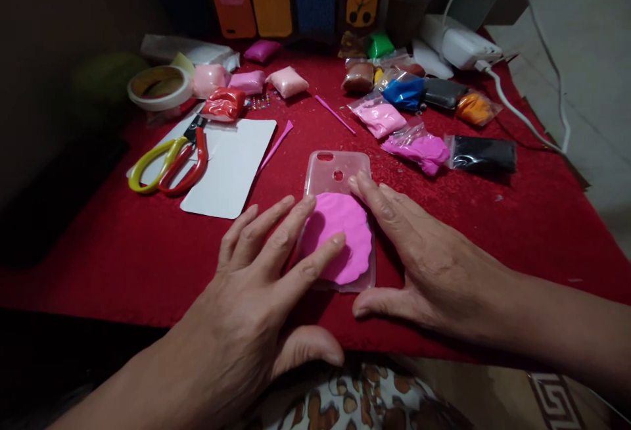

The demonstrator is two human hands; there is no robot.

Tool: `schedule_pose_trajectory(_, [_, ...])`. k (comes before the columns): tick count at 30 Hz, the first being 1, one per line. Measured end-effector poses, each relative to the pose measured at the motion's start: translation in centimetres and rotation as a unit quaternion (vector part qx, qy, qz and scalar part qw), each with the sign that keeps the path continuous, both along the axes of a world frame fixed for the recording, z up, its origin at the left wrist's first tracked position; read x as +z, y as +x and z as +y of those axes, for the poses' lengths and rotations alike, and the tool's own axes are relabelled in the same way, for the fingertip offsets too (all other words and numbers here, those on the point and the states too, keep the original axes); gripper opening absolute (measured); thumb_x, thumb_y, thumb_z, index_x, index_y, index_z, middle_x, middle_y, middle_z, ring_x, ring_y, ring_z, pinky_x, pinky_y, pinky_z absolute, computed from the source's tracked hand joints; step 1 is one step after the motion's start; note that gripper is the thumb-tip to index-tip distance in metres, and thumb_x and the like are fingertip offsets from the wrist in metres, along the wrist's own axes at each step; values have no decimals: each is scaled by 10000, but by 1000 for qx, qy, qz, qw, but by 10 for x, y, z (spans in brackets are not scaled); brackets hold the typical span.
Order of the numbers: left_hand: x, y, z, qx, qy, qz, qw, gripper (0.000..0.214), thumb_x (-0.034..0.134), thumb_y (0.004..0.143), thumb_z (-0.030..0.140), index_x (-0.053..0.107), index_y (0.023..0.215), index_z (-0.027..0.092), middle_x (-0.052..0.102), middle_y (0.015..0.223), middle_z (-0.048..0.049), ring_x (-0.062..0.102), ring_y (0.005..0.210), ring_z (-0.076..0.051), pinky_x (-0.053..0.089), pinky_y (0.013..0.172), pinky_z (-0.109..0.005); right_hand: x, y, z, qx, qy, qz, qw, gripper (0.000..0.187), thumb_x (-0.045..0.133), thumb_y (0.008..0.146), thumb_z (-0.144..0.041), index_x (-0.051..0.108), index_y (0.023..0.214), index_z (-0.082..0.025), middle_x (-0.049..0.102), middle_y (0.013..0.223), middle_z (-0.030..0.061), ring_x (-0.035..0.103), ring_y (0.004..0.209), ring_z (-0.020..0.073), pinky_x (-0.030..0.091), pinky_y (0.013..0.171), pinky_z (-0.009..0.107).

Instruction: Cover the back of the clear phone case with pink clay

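A clear phone case (329,172) lies flat on the red cloth (517,233) in front of me. A flattened patch of pink clay (345,233) covers its near half. My left hand (261,285) lies open with fingers spread, its fingertips pressing on the left part of the pink clay. My right hand (419,259) is open and flat along the case's right edge, its fingertips touching the case beside the clay and its thumb near the case's bottom corner.
To the left lie scissors with yellow and red handles (167,160) on a white sheet (231,167), a tape roll (160,87) and pink sticks (276,144). Several clay bags (419,150) sit at the back. A white charger with cable (463,45) is far right.
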State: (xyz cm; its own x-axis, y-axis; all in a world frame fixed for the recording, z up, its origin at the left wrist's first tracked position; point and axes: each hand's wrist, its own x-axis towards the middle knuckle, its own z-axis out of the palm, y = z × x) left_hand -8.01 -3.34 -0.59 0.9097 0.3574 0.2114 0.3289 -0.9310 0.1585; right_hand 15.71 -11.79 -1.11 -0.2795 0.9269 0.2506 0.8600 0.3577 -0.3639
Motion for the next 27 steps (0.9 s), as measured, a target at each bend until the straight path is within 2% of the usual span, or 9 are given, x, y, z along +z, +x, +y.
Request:
schedule_pose_trajectory(3, [0,-2,-1,18,12,10,1000,787,417,876,728,439,1469,212,287,1616,-162,206,1497,-362,187,1199,-530,0,0,0,0,-1,-1,1000,1134,741,800,-544,126,1563,28,262,1626,240,229,1526,270,254,1221,419])
schedule_pose_trajectory(9, [-5,-5,-1,10,26,15,999,744,445,864,730,481,1426,246,299,1613,-163,238,1486,-386,208,1177,-569,0,0,0,0,-6,0,1000,1162,758,785,-538,108,1564,30,257,1630,232,222,1529,262,247,1226,413])
schedule_pose_trajectory(17, [-2,-2,-3,7,2,-6,1000,726,458,860,731,496,1425,277,315,1609,-137,226,1499,-338,200,1196,-515,1,0,0,1,-4,2,1000,1152,756,787,-541,125,1559,36,275,1620,245,231,1526,269,263,1222,429])
schedule_pose_trajectory(21, [-5,2,-6,13,-8,-15,1000,715,498,829,745,536,1399,314,334,1611,-108,240,1502,-322,151,1224,-491,0,1,1,5,-9,7,1000,1134,741,805,-538,106,1565,15,284,1615,252,227,1528,263,281,1214,450])
schedule_pose_trajectory(27, [-8,4,-4,-2,-11,-11,1000,660,533,827,730,558,1378,369,369,1593,-97,251,1499,-322,163,1217,-510,-1,2,1,9,-11,16,1000,1126,726,822,-537,53,1585,-55,253,1630,242,221,1529,277,302,1201,511])
